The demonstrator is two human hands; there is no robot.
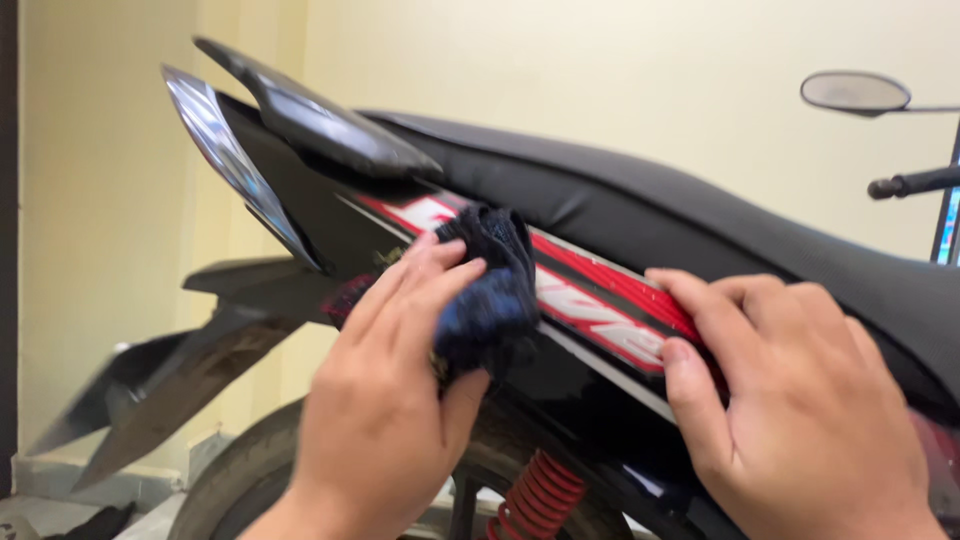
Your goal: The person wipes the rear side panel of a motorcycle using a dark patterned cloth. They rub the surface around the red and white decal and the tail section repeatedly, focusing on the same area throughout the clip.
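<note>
My left hand (385,400) grips a dark blue-black cloth (487,290) and presses it against the black side panel (570,385) of a motorcycle, just below its red and white stripe (600,290). My right hand (800,400) lies flat on the same panel to the right, fingers together over the stripe, holding nothing. Above both hands runs the black seat (640,200). The rear grab handle (320,120) and the tail light (225,150) are at the upper left.
A black rear mudguard (190,360) slopes down at the left over the rear tyre (230,470). A red shock spring (535,500) shows below the panel. A mirror (855,92) and handlebar end (915,183) are at the upper right. A pale yellow wall stands behind.
</note>
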